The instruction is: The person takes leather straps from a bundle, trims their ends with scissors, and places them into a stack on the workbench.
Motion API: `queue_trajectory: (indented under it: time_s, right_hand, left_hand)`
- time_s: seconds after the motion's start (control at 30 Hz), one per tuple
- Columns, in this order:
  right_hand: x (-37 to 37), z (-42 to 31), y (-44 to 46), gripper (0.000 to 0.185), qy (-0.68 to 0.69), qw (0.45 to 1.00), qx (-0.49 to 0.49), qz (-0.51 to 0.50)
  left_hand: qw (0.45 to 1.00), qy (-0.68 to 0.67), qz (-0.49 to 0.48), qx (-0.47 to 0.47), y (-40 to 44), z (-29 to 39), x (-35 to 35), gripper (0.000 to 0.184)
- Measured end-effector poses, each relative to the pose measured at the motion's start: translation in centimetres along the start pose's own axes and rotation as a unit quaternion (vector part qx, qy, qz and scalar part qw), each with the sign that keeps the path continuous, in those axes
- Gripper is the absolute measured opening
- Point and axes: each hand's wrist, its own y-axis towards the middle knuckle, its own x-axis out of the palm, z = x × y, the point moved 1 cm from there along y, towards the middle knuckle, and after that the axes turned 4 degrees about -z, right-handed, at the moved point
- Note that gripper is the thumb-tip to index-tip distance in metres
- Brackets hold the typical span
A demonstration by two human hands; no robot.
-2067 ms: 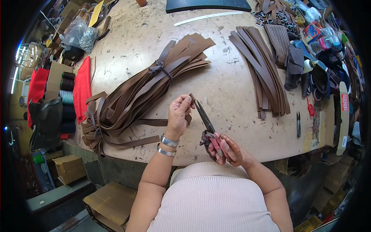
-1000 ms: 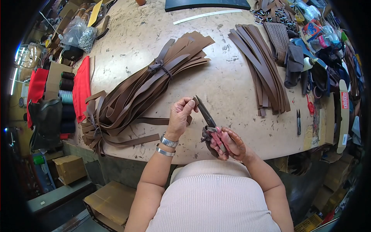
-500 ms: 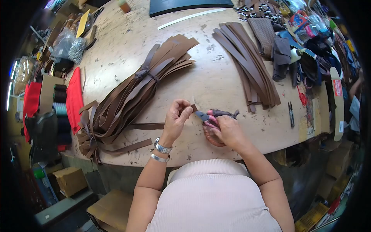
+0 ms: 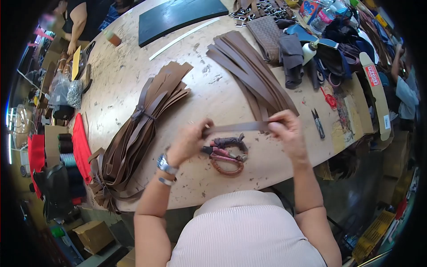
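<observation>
A brown leather strip (image 4: pixel 240 127) is stretched between my two hands above the table. My left hand (image 4: pixel 189 139), blurred by motion, pinches its left end. At the other end, the fingers of my right hand (image 4: pixel 288 129) are closed on the strip. Just below it lie hand pliers (image 4: pixel 222 154) with wrapped handles, one of them a looped brown-orange grip; their jaws are partly hidden by my left hand. Left of my hands is a tied bundle of brown strips (image 4: pixel 129 138). A second, loose stack of strips (image 4: pixel 253 73) lies beyond my right hand.
Small black snips (image 4: pixel 318 123) and red cord (image 4: pixel 329 99) lie at the right. A dark board (image 4: pixel 182 20) and a white strip (image 4: pixel 184 39) are at the back. Red cloth (image 4: pixel 81 147) and thread spools (image 4: pixel 66 147) line the left edge. Another person's arm (image 4: pixel 78 24) shows at upper left.
My right hand has let go of the pliers, which now lie on the table, and has taken one end of the strip. My hands have moved apart, and the view has shifted.
</observation>
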Motion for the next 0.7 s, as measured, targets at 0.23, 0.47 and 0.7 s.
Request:
queue_trajectory:
  time_s: [0.23,0.47,0.7]
  right_hand:
    - [-8.6,0.6,-1.2,0.010,0.058,0.987,-0.042,0.142]
    - [-7.3,3.2,1.7,0.011,0.000,0.978,-0.042,0.206]
    - [-6.0,4.0,2.5,0.009,-0.338,0.907,-0.075,0.240]
  left_hand:
    - [0.899,0.367,0.160,0.176,13.7,-0.5,-4.1,0.012]
    - [0.833,0.491,0.230,0.115,22.9,2.3,-3.3,0.048]
    - [0.929,0.306,0.171,0.120,13.8,0.0,1.8,0.050]
